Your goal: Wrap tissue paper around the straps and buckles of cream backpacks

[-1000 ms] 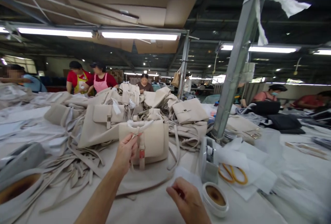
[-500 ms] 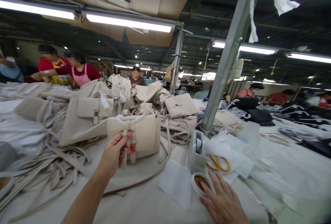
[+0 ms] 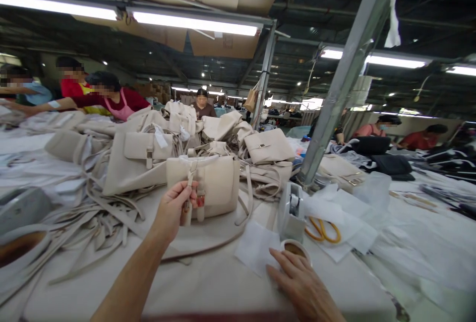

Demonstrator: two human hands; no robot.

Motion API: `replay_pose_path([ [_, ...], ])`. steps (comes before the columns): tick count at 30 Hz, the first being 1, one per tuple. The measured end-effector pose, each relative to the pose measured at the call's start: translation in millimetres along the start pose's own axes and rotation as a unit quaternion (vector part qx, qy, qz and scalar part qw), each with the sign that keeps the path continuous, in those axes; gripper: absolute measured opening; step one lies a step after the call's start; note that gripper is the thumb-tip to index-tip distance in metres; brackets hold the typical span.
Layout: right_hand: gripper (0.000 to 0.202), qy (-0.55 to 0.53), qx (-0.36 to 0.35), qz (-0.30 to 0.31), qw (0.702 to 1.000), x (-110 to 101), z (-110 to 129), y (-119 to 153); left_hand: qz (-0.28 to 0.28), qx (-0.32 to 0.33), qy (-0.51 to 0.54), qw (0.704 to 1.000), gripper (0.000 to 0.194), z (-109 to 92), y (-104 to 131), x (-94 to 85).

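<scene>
Left hand point(image 3: 177, 208): thumb and fingertips closed, pinching a narrow beige strap point(image 3: 190, 175) in front of a beige flap bag point(image 3: 219, 178). Bag stands on the table point(image 3: 223, 287), ahead of the person, at the near side of the bag pile. Right hand point(image 3: 303, 282): palm down, fingers extended and loosely parted, nothing gripped, at the near rim of a round white tub point(image 3: 295, 246) with brown contents. Fingers partly cover the tub; can't tell whether they touch it. White sheet point(image 3: 258, 246) lies flat just left of the tub. Grey tape dispenser point(image 3: 292, 213) behind the tub, yellow-handled scissors point(image 3: 323, 230) to its right. Loose straps point(image 3: 104, 227) heaped left of the left hand.
</scene>
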State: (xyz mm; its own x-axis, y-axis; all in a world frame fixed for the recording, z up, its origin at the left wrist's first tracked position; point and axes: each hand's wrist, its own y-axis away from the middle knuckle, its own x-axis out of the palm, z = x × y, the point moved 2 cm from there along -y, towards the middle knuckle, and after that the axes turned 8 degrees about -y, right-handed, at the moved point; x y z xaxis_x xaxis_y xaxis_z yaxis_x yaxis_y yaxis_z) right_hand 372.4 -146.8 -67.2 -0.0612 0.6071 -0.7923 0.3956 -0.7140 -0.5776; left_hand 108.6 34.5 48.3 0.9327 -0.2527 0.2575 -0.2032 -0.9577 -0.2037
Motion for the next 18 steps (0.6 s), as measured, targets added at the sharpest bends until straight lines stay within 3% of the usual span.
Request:
replay_pose_path([
  [4,0.025,-0.087,0.095,-0.050,0.990,4,0,-5,0.001,-0.015,0.003,1.000,0.036,2,3,-0.2],
  [6,0.019,-0.206,0.205,-0.067,0.955,4,-3,-9,0.007,-0.033,0.003,0.999,0.039,3,5,-0.2],
  [8,0.021,-0.361,0.341,-0.047,0.867,7,-5,-11,0.015,-0.054,0.010,0.998,0.041,2,9,-0.4],
  [10,0.033,-0.492,0.444,-0.019,0.748,10,-5,-13,0.029,-0.073,0.030,0.996,0.040,-1,12,-0.5],
  [11,0.037,-0.536,0.469,-0.013,0.701,11,-4,-14,0.037,-0.081,0.042,0.995,0.039,-2,15,-0.6],
  [12,0.038,-0.567,0.472,-0.016,0.675,10,-2,-17,0.044,-0.088,0.053,0.994,0.037,-4,17,-0.8],
  [13,0.035,-0.581,0.458,-0.031,0.672,8,0,-20,0.049,-0.098,0.059,0.992,0.035,-5,18,-1.3],
  [14,0.030,-0.577,0.432,-0.053,0.691,5,1,-23,0.051,-0.108,0.060,0.991,0.034,-5,20,-1.9],
  [17,0.005,-0.498,0.259,-0.081,0.824,-2,10,-40,0.058,-0.133,0.038,0.989,0.033,-7,25,-4.0],
  [18,0.012,-0.460,0.181,-0.075,0.866,-3,14,-48,0.062,-0.137,0.029,0.988,0.034,-7,26,-4.6],
])
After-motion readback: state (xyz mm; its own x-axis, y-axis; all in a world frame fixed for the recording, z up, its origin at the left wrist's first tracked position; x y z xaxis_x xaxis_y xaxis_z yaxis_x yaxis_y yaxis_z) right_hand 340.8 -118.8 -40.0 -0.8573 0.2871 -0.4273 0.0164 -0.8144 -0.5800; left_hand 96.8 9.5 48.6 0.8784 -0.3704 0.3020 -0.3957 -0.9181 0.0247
